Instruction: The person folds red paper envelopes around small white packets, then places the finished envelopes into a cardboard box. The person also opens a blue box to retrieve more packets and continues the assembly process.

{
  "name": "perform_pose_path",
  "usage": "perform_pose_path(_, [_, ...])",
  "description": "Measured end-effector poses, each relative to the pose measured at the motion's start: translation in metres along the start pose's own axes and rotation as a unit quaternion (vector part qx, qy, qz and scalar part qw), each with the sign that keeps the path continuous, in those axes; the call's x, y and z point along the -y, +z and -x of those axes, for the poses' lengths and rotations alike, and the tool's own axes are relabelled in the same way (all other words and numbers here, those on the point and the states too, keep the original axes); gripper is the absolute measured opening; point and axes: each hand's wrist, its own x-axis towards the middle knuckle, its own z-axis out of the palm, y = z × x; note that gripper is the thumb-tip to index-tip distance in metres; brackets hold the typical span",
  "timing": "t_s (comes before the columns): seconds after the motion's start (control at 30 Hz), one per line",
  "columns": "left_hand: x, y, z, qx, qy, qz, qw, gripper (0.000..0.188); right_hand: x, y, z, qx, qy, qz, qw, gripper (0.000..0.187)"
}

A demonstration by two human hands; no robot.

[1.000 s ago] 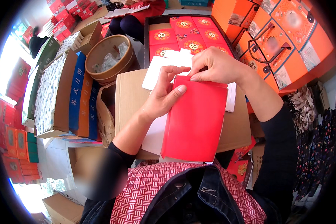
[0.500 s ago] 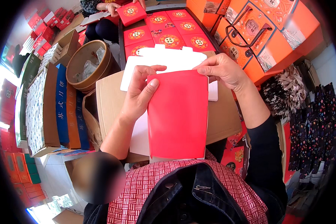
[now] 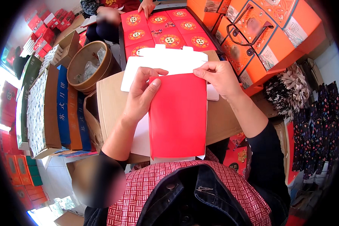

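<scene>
A plain red folding carton (image 3: 178, 116) stands in front of my apron, its white inner side peeking out at the lower edge. At its upper left corner my left hand (image 3: 144, 90) grips it, thumb on the front and fingers curled behind. The thumb and forefinger of my right hand (image 3: 219, 78) pinch the top edge near the right corner. Behind the carton, white die-cut card blanks (image 3: 169, 60) lie on a brown cardboard sheet (image 3: 224, 116).
Beyond the card, a dark tray (image 3: 121, 49) holds several red boxes (image 3: 169, 40); a co-worker's hand (image 3: 146, 6) touches one. A brown bucket (image 3: 73, 71) with plastic bags and long cartons (image 3: 45, 113) stand left. Orange gift boxes (image 3: 252, 41) rise at right, near shredded paper (image 3: 288, 88).
My right hand has slid a little left along the carton's top edge. The co-worker's red box has come down into the tray's far left corner. My left hand has barely moved.
</scene>
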Motion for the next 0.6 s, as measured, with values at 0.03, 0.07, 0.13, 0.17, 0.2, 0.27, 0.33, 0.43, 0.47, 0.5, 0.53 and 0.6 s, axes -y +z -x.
perform_pose_path(0.03, [0.001, 0.000, 0.000, -0.005, -0.005, 0.008, 1.000, 0.008, 0.003, -0.001, -0.001, 0.016, -0.002, 0.002, 1.000, 0.016])
perform_pose_path(0.07, [0.003, -0.001, 0.000, -0.010, -0.010, 0.015, 1.000, 0.008, 0.007, -0.002, -0.001, 0.032, -0.004, 0.003, 0.999, 0.016])
perform_pose_path(0.13, [0.005, -0.001, -0.001, -0.014, -0.012, 0.012, 1.000, 0.007, 0.011, -0.004, -0.004, 0.050, -0.007, 0.031, 0.998, 0.015])
perform_pose_path(0.17, [0.005, -0.001, -0.001, -0.016, -0.012, 0.010, 1.000, 0.007, 0.013, -0.006, -0.009, 0.051, -0.008, 0.057, 0.997, 0.015])
perform_pose_path(0.2, [0.005, 0.000, -0.001, -0.020, -0.014, 0.005, 1.000, 0.007, 0.013, -0.008, -0.010, 0.050, -0.007, 0.085, 0.995, 0.015])
perform_pose_path(0.27, [0.002, 0.000, -0.002, -0.027, -0.018, -0.006, 0.999, 0.006, 0.008, 0.001, -0.006, 0.036, 0.014, 0.068, 0.997, 0.015])
perform_pose_path(0.33, [0.006, -0.004, -0.001, -0.051, -0.012, 0.034, 0.998, 0.005, 0.002, 0.005, 0.000, 0.035, -0.002, -0.035, 0.999, 0.022])
perform_pose_path(0.43, [0.003, -0.007, 0.000, -0.083, -0.025, 0.046, 0.995, 0.004, 0.003, 0.014, 0.018, -0.123, -0.025, -0.262, 0.957, 0.032])
perform_pose_path(0.47, [0.002, -0.006, -0.001, -0.082, -0.027, 0.055, 0.995, 0.005, -0.008, 0.013, 0.024, -0.109, -0.034, -0.239, 0.964, 0.040])
perform_pose_path(0.5, [0.003, -0.005, -0.002, -0.077, -0.029, 0.067, 0.994, 0.005, -0.011, 0.019, 0.032, -0.125, -0.038, -0.211, 0.969, 0.040])
perform_pose_path(0.53, [0.004, -0.004, -0.002, -0.073, -0.022, 0.066, 0.995, 0.005, -0.013, 0.030, 0.039, -0.139, -0.040, -0.185, 0.972, 0.039])
perform_pose_path(0.6, [0.007, -0.002, -0.002, -0.064, -0.008, 0.066, 0.996, 0.005, -0.013, 0.051, 0.046, -0.169, -0.091, -0.098, 0.977, 0.037])
